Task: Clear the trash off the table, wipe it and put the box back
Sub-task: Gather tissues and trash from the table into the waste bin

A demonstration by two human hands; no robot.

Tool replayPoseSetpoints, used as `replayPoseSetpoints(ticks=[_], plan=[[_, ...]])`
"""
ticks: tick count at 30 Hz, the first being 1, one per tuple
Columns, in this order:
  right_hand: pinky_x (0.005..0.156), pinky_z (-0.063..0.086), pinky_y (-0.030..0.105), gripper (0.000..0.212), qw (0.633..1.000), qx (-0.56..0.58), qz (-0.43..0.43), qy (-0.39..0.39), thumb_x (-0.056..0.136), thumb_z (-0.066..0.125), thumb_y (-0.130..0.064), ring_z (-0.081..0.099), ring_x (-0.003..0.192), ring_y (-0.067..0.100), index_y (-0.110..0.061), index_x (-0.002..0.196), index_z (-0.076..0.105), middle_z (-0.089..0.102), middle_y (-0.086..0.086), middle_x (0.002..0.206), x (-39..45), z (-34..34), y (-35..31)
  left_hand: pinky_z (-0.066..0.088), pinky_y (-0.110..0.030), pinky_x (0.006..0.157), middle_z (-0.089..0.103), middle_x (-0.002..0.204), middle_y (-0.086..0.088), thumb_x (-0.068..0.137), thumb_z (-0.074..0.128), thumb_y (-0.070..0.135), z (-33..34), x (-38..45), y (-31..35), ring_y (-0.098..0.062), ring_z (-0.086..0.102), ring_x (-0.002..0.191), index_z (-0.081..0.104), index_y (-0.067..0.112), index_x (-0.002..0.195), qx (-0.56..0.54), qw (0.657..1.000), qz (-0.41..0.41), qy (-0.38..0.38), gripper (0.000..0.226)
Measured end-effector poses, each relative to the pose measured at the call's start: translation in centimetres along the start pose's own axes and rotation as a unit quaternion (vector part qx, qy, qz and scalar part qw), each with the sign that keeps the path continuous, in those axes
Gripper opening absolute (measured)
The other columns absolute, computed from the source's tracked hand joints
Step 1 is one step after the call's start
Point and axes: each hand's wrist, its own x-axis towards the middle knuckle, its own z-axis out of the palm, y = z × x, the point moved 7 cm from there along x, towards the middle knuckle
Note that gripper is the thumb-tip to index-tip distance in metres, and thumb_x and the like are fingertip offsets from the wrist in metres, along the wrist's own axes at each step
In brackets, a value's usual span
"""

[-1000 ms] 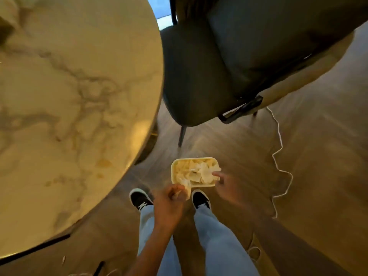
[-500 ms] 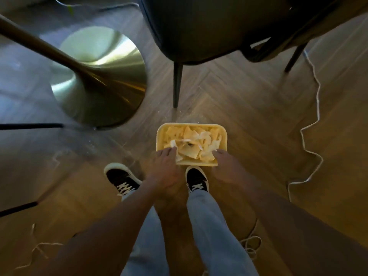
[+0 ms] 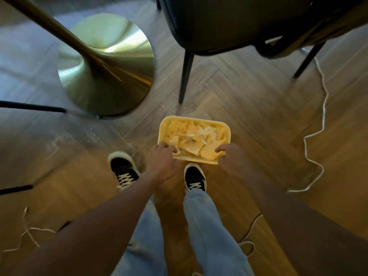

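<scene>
Both hands on the box of scraps

Herringbone wooden floor [image 3: 249, 108] fills the view. On it stand one dark upholstered chair [image 3: 229, 22] with two black legs showing, and one brushed-gold trumpet-shaped desk pedestal [image 3: 107, 72] at upper left. One white cord [image 3: 314, 134] snakes along the right. Two legs in pale blue jeans [image 3: 209, 236] end in two black-and-white sneakers [image 3: 123, 170]. One cream rectangular plastic box [image 3: 199, 120] sits on the floor just ahead of the right shoe, holding many torn pale paper scraps [image 3: 191, 140]. The left hand [image 3: 161, 164] and right hand [image 3: 233, 160] each grip a near corner, fingers curled over the rim.
</scene>
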Motion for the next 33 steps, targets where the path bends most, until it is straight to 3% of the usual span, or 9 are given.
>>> replayPoseSetpoints(ticks=[8, 13, 17, 19, 22, 26, 29, 33], plan=[[0.094, 0.047, 0.035, 0.039, 0.997, 0.058, -0.059, 0.006, 0.088, 0.047, -0.006, 0.056, 0.113, 0.022, -0.022, 0.120, 0.063, 0.055, 0.006, 0.133, -10.2, -6.7, -9.1, 0.049, -0.042, 0.091, 0.057, 0.117, 0.000, 0.086, 0.059, 0.031, -7.8, -11.5, 4.0, -0.017, 0.054, 0.105, 0.061, 0.032, 0.109, -0.166, 0.982, -0.022, 0.085, 0.023], [0.086, 0.047, 0.029, 0.029, 0.992, 0.079, -0.096, 0.028, 0.094, 0.049, -0.017, 0.059, 0.103, 0.015, -0.027, 0.118, 0.063, 0.062, 0.000, 0.123, -17.0, -10.9, -15.1, 0.045, -0.023, 0.083, 0.058, 0.117, 0.003, 0.091, 0.059, 0.024, -13.7, -19.4, 7.0, -0.008, 0.054, 0.099, 0.060, 0.024, 0.117, -0.220, 0.968, 0.015, 0.123, 0.025], [0.083, 0.048, 0.030, 0.030, 0.989, 0.074, -0.130, 0.021, 0.098, 0.042, -0.017, 0.060, 0.092, 0.015, -0.025, 0.117, 0.063, 0.063, 0.002, 0.122, -22.0, -12.9, -19.3, 0.051, -0.030, 0.085, 0.061, 0.113, 0.004, 0.091, 0.060, 0.024, -18.1, -25.4, 7.5, -0.009, 0.057, 0.097, 0.062, 0.025, 0.112, -0.266, 0.951, 0.024, 0.159, 0.021], [0.086, 0.046, 0.029, 0.031, 0.987, 0.066, -0.144, 0.009, 0.098, 0.042, -0.016, 0.059, 0.103, 0.017, -0.023, 0.119, 0.063, 0.061, 0.003, 0.125, -24.3, -13.7, -21.3, 0.052, -0.031, 0.085, 0.064, 0.111, 0.004, 0.091, 0.060, 0.025, -19.9, -28.1, 7.1, -0.008, 0.058, 0.096, 0.064, 0.026, 0.109, -0.278, 0.945, 0.022, 0.172, 0.019], [0.098, 0.045, 0.033, 0.030, 0.986, 0.063, -0.151, -0.011, 0.097, 0.044, -0.019, 0.055, 0.115, 0.018, -0.026, 0.120, 0.062, 0.059, 0.001, 0.128, -27.0, -14.5, -24.1, 0.050, -0.022, 0.081, 0.064, 0.109, 0.005, 0.090, 0.061, 0.024, -22.1, -31.6, 5.7, -0.004, 0.058, 0.093, 0.065, 0.026, 0.107, -0.301, 0.932, 0.016, 0.202, 0.018], [0.091, 0.049, 0.030, 0.028, 0.982, 0.078, -0.167, -0.027, 0.097, 0.048, -0.020, 0.059, 0.102, 0.011, -0.026, 0.121, 0.060, 0.062, -0.002, 0.116, -29.4, -16.5, -28.6, 0.045, -0.013, 0.073, 0.063, 0.104, 0.007, 0.091, 0.060, 0.022, -25.1, -35.0, 2.6, 0.000, 0.056, 0.088, 0.065, 0.026, 0.106, -0.362, 0.903, -0.016, 0.233, 0.016], [0.083, 0.053, 0.031, 0.028, 0.975, 0.070, -0.209, -0.009, 0.095, 0.049, -0.016, 0.063, 0.094, 0.016, -0.024, 0.120, 0.060, 0.064, 0.004, 0.107, -30.8, -18.7, -32.8, 0.046, -0.013, 0.071, 0.066, 0.099, 0.008, 0.090, 0.061, 0.020, -28.1, -36.8, -0.1, 0.000, 0.059, 0.087, 0.066, 0.027, 0.101, -0.408, 0.873, -0.023, 0.265, 0.014], [0.090, 0.052, 0.035, 0.027, 0.966, 0.067, -0.251, 0.010, 0.095, 0.053, -0.020, 0.062, 0.099, 0.018, -0.023, 0.121, 0.060, 0.063, 0.004, 0.108, -32.0, -21.2, -38.9, 0.045, -0.013, 0.068, 0.067, 0.089, 0.012, 0.089, 0.063, 0.019, -32.7, -38.6, -3.2, 0.000, 0.061, 0.085, 0.068, 0.026, 0.096, -0.439, 0.836, -0.017, 0.328, 0.011]])
